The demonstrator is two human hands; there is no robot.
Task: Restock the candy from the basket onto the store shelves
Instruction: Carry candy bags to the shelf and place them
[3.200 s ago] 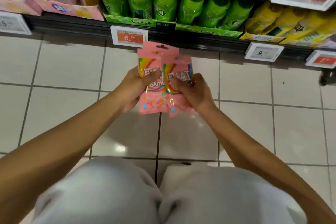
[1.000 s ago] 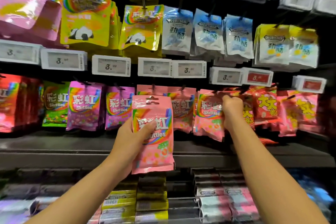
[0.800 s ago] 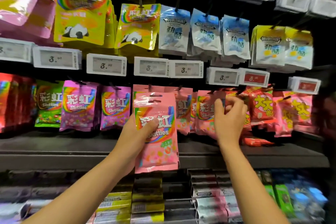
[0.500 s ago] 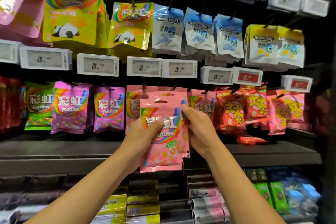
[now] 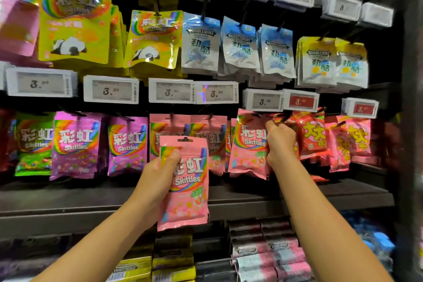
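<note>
The left hand point(image 5: 158, 176) grips a pink candy bag point(image 5: 184, 181) by its left edge, thumb across the front, holding it upright in front of the pink bags hanging on the pegs. The right hand point(image 5: 280, 142) is up at the top corner of another pink bag point(image 5: 249, 144), fingers curled round its right edge beside the hook, under the price tag point(image 5: 263, 101). This looks like the hanging step: one bag going onto its peg. Next, the spare bag's hole, just above the left thumb, must meet a peg
</note>
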